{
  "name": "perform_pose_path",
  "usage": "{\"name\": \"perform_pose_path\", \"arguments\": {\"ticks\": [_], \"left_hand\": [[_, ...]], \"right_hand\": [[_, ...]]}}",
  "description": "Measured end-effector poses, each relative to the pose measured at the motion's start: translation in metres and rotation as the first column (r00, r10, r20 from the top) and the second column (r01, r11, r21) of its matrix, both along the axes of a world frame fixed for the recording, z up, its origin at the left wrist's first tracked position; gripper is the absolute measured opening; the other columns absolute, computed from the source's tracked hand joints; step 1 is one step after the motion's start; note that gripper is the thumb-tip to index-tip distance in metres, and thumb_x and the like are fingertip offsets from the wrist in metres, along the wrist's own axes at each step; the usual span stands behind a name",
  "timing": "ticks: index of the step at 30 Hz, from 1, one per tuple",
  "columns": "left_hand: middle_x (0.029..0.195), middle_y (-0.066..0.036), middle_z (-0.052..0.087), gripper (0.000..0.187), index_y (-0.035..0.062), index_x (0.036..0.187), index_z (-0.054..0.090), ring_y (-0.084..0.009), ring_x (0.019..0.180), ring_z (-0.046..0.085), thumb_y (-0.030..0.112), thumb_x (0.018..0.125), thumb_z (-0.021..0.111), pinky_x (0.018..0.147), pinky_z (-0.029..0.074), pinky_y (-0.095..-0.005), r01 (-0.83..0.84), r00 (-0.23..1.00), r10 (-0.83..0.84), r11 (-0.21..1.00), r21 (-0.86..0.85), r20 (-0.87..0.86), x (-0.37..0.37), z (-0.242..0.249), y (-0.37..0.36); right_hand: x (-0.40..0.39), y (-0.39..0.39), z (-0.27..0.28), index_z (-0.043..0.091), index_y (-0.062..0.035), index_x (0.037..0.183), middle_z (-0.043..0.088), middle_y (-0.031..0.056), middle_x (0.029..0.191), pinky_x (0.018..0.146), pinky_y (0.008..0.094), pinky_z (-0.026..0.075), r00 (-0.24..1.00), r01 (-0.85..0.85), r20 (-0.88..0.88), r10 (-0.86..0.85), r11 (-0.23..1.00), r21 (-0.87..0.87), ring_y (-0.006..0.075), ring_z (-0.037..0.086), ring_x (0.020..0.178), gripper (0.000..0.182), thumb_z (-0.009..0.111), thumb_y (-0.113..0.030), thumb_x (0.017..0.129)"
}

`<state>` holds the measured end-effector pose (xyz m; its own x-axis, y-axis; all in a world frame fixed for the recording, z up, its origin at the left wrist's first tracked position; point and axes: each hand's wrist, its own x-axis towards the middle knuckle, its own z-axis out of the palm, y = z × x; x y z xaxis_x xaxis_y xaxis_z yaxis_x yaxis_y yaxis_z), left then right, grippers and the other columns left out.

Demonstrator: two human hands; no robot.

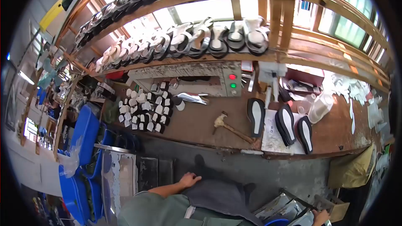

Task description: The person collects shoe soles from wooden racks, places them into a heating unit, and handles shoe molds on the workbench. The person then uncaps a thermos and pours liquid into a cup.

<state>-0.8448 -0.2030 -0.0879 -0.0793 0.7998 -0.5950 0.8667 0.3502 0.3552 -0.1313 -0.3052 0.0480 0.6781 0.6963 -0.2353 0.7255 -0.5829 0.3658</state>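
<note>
My left hand [190, 180] is beside the dark apron [217, 199] over my lap, its fingers curled together with nothing visible in them. At the lower right, my right hand [320, 217] is closed around the end of a metal frame [299, 213]. Both hands are below the brown workbench [197, 121]. On the bench lie a hammer [232, 127] with a wooden handle, a silver metal tool [192, 98], and dark soles with white insoles [286, 119]. Many small white and black pieces [144, 106] stand in a cluster at the left.
Wooden shelves [167, 65] above the bench hold rows of sandals [201, 37]. A machine [188, 73] with red and green buttons stands at the back. Blue bins [79, 180] are at the left, a metal-edged stand [119, 175] beside them. A yellowish bag [351, 167] hangs at the right.
</note>
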Motion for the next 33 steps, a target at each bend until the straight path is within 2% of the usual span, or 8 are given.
{"name": "perform_pose_path", "arguments": {"ticks": [5,6,7,9,14,23,27,33], "left_hand": [[0.094,-0.020,0.064,0.057,0.0036,0.090,0.069,-0.0399,0.094,0.058,0.055,0.091,0.043,0.087,0.046,-0.0452,0.506,0.852,-0.505,0.862,0.030,0.136,-0.056,-0.015,0.037],[0.090,-0.019,0.065,0.057,0.0036,0.088,0.069,-0.0397,0.092,0.060,0.054,0.092,0.041,0.084,0.047,-0.0456,0.609,0.786,-0.613,0.790,0.062,0.082,-0.066,-0.014,0.029],[0.090,-0.019,0.065,0.057,0.0036,0.088,0.069,-0.0397,0.092,0.060,0.054,0.092,0.041,0.084,0.047,-0.0456,0.611,0.781,-0.613,0.789,0.059,0.118,-0.077,-0.013,0.024],[0.089,-0.021,0.065,0.049,0.0027,0.086,0.068,-0.0378,0.090,0.062,0.045,0.091,0.045,0.078,0.049,-0.0461,0.472,0.876,-0.432,0.860,-0.194,0.215,-0.099,-0.015,0.029],[0.092,-0.025,0.064,0.033,0.0021,0.090,0.066,-0.0379,0.094,0.062,0.030,0.085,0.050,0.078,0.049,-0.0475,0.618,0.786,-0.566,0.732,-0.286,0.249,-0.139,-0.057,0.042],[0.085,-0.020,0.064,0.024,0.0009,0.089,0.063,-0.0347,0.081,0.063,0.024,0.085,0.058,0.071,0.048,-0.0419,0.655,0.737,-0.629,0.755,-0.030,0.249,-0.081,-0.127,0.093],[0.079,-0.016,0.066,0.027,0.0021,0.086,0.062,-0.0311,0.073,0.065,0.029,0.083,0.065,0.067,0.049,-0.0365,0.614,0.765,-0.588,0.789,-0.020,0.264,-0.065,-0.170,0.079],[0.075,-0.012,0.062,0.022,0.0003,0.086,0.060,-0.0229,0.067,0.060,0.022,0.086,0.065,0.067,0.047,-0.0316,0.514,0.741,-0.563,0.826,0.232,0.365,-0.108,-0.240,0.052]], "right_hand": [[-0.112,0.035,-0.005,0.028,-0.0140,0.144,0.063,0.0200,0.112,0.095,0.0502,0.042,0.993,0.046,-0.087,-0.082,0.933,-0.356,0.0393,0.060,0.101,0.086,0.052,-0.064,0.080],[-0.127,0.024,-0.029,0.047,-0.0089,0.112,0.064,0.0198,0.098,0.090,0.0501,0.041,0.998,-0.070,-0.004,0.070,0.990,-0.121,0.0377,0.061,0.093,0.074,0.066,-0.060,0.063],[-0.133,0.014,-0.051,0.066,-0.0037,0.080,0.065,0.0195,0.083,0.085,0.0500,0.041,0.974,-0.211,0.112,0.199,0.972,0.106,0.0360,0.061,0.085,0.063,0.079,-0.055,0.046],[-0.186,0.018,-0.050,0.066,-0.0048,0.083,0.065,0.0172,0.086,0.087,0.0515,0.037,0.949,-0.309,0.134,0.284,0.922,0.234,0.0342,0.059,0.086,0.067,0.078,-0.059,0.046],[-0.301,0.059,-0.024,0.067,-0.0051,0.068,0.064,0.0141,0.071,0.082,0.0477,0.041,0.963,-0.269,0.059,0.262,0.933,0.240,0.0344,0.061,0.075,0.050,0.074,-0.053,0.059],[-0.334,0.077,-0.005,0.066,-0.0126,0.081,0.062,0.0043,0.077,0.081,0.0377,0.038,0.989,-0.143,0.056,0.138,0.983,0.116,0.0227,0.057,0.086,0.046,0.076,-0.050,0.055],[-0.359,0.060,-0.039,0.056,-0.0087,0.112,0.055,0.0130,0.108,0.088,0.0434,0.039,0.940,-0.339,0.210,0.269,0.791,0.508,0.0302,0.054,0.096,0.061,0.080,-0.030,0.060],[-0.502,0.013,-0.080,0.051,-0.0055,0.121,0.053,0.0167,0.113,0.087,0.0419,0.043,0.602,-0.074,-0.469,0.646,0.630,0.773,0.0331,0.054,0.101,0.060,0.072,-0.034,0.072]]}}
